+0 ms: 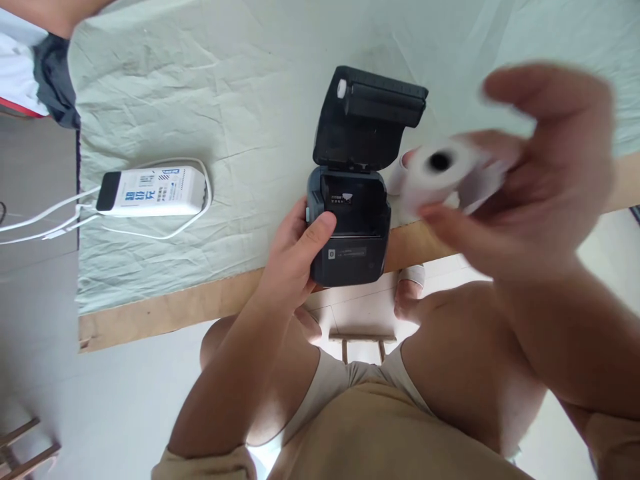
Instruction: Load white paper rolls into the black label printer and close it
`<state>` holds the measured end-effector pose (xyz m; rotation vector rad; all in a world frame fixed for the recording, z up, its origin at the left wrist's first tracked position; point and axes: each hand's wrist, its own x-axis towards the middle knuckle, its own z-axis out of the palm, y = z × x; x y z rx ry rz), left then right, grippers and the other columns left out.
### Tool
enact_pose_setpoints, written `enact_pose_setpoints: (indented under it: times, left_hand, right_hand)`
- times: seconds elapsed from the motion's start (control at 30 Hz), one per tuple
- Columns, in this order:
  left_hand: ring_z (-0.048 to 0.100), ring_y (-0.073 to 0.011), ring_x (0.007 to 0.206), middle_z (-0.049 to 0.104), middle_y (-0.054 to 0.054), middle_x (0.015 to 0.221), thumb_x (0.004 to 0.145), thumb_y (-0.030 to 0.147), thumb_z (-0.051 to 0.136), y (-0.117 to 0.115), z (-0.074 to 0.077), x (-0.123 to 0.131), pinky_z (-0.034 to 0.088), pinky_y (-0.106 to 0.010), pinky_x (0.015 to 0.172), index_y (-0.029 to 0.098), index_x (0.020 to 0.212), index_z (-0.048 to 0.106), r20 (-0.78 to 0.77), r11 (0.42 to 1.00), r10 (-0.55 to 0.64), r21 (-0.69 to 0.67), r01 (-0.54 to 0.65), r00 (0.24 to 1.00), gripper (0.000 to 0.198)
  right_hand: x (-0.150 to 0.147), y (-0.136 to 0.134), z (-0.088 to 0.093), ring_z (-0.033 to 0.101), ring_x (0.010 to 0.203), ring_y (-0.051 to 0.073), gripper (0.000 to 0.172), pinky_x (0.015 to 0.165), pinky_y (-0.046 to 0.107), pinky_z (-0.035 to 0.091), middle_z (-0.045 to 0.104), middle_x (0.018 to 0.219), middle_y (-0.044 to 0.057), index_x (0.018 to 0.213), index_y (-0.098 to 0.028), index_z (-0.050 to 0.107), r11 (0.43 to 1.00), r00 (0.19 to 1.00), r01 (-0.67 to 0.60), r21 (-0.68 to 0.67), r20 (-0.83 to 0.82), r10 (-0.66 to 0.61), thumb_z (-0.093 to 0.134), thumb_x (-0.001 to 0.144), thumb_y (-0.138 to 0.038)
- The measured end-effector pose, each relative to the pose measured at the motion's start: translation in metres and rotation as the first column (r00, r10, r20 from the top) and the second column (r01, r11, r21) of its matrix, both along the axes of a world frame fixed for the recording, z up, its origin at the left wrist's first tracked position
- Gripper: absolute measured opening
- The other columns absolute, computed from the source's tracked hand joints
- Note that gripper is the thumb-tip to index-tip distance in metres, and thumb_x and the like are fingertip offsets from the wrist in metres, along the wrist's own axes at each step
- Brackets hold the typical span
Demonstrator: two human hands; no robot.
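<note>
A small black label printer [350, 260] is held by my left hand [295, 253], the thumb resting on the rim of its paper bay. Its lid [360, 127] stands swung open, showing a dark roller and a small white gear. Just right of the printer, my right hand [540, 173], blurred by motion, pinches a white paper roll [425, 180] with a dark hole in its core. A loose strip of paper trails from the roll toward the palm. Another white roll-like thing [397, 177] shows partly behind the held roll.
A white power strip [155, 191] with white cables lies on the left of the pale green cloth [250, 80]. The table's bare wooden edge [170, 303] runs along the front. At the top left, part of another person's arm [63, 13] shows. A wooden stool [30, 447] stands at the lower left.
</note>
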<state>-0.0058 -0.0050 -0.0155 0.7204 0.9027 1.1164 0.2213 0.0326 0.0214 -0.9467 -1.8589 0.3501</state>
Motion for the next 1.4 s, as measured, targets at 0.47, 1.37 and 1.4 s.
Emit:
enact_pose_setpoints:
  times: [0.47, 1.37, 1.4]
  left_hand:
    - [0.077, -0.0224, 0.072, 0.08, -0.004, 0.095, 0.085, 0.06, 0.083, -0.001, 0.009, 0.001, 0.062, -0.031, 0.059, 0.024, 0.122, 0.067, -0.043, 0.999, -0.014, -0.05, 0.011, 0.999, 0.054]
    - [0.076, -0.0298, 0.108, 0.077, -0.005, 0.117, 0.068, 0.026, 0.096, 0.0, -0.002, -0.002, 0.064, -0.033, 0.08, 0.029, 0.13, 0.066, -0.076, 0.997, 0.053, 0.052, -0.049, 0.996, 0.069]
    - [0.075, -0.0297, 0.109, 0.077, -0.005, 0.119, 0.067, 0.026, 0.096, 0.0, -0.003, -0.003, 0.064, -0.033, 0.08, 0.029, 0.13, 0.066, -0.076, 0.997, 0.05, 0.058, -0.045, 0.996, 0.07]
  right_hand:
    - [-0.036, 0.005, -0.004, 0.072, 0.079, 0.014, 0.023, 0.066, 0.028, 0.057, 0.075, 0.092, -0.003, 0.099, -0.028, 0.064, 0.984, 0.97, -0.003, 0.175, 0.24, -0.04, 0.07, 0.087, -0.009]
    - [-0.027, -0.006, -0.01, 0.069, 0.084, 0.022, 0.012, 0.07, 0.038, 0.052, 0.069, 0.088, 0.002, 0.096, -0.029, 0.062, 0.976, 0.998, -0.052, 0.212, 0.038, 0.044, 0.067, 0.091, -0.019]
    - [-0.024, -0.002, -0.01, 0.068, 0.086, 0.022, 0.015, 0.069, 0.038, 0.051, 0.069, 0.092, 0.003, 0.099, -0.03, 0.062, 0.978, 1.0, 0.01, 0.207, -0.002, -0.01, 0.067, 0.089, -0.019]
